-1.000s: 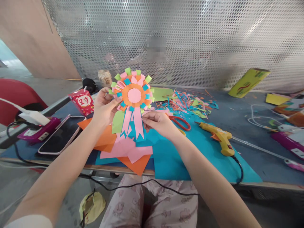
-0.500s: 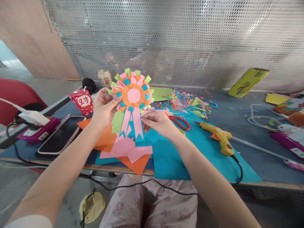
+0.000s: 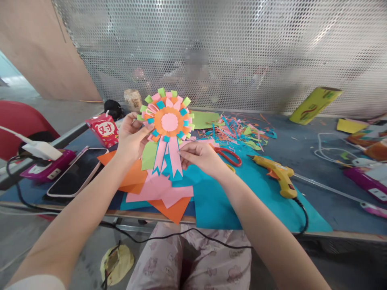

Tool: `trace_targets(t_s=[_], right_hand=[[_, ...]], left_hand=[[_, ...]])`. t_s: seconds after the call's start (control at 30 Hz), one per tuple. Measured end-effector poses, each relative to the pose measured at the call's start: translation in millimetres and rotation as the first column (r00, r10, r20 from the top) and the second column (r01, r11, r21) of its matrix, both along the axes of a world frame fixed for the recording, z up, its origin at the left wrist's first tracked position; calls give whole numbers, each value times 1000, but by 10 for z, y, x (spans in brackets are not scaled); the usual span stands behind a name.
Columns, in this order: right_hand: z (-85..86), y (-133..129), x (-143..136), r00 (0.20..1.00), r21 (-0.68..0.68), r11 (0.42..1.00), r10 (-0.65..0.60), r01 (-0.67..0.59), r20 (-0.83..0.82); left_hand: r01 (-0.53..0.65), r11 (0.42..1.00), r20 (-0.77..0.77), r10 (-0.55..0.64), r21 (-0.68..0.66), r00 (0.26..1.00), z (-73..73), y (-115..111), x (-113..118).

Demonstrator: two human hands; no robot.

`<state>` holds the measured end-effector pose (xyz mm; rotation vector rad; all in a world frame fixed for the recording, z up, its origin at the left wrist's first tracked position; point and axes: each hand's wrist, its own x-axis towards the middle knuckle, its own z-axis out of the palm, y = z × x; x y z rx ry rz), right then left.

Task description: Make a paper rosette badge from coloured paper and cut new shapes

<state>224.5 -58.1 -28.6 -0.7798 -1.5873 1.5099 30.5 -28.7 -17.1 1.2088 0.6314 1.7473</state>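
Observation:
A round paper rosette (image 3: 169, 122) in pink, orange, blue and green is held upright above the table, its pink and blue ribbon tails (image 3: 174, 157) hanging down. My left hand (image 3: 133, 135) grips the rosette's left edge between thumb and fingers. At the right tail, my right hand (image 3: 199, 158) pinches the ribbon's edge with thumb and forefinger. Beneath lie pink paper (image 3: 160, 189), orange paper (image 3: 133, 177) and a large blue sheet (image 3: 217, 201). Red-handled scissors (image 3: 229, 156) lie just beyond my right hand, partly hidden by it.
A yellow glue gun (image 3: 279, 175) with a black cord rests on the blue sheet. Paper scraps (image 3: 236, 129) are piled behind. On the left are a phone (image 3: 77, 172), a purple power strip (image 3: 50, 165) and a red packet (image 3: 104, 129). A yellow-green tube (image 3: 316, 105) stands tilted back right.

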Motion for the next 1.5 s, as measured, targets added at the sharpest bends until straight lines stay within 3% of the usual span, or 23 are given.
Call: trace_targets(t_s=[0.97, 1.17, 1.27, 1.33, 1.4, 1.5], right_hand=[[6, 3, 14, 999, 6, 999, -31, 31, 42], [10, 17, 48, 984, 106, 992, -79, 63, 157], [-30, 55, 68, 957, 200, 971, -176, 131, 230], [-64, 86, 76, 934, 259, 952, -234, 164, 268], [-94, 113, 80, 920, 297, 938, -267, 179, 287], [-116, 139, 86, 920, 308, 930, -288, 202, 267]], left_hand=[[16, 1000, 11, -16, 11, 1000, -35, 31, -5], [-67, 997, 9, 67, -26, 998, -60, 135, -86], [-175, 972, -88, 163, -155, 983, -135, 234, -200], [-268, 924, -289, 187, -272, 939, -189, 274, -278], [-423, 874, -530, 247, -240, 811, -220, 275, -328], [-613, 772, -684, 539, 168, 492, -208, 207, -316]])
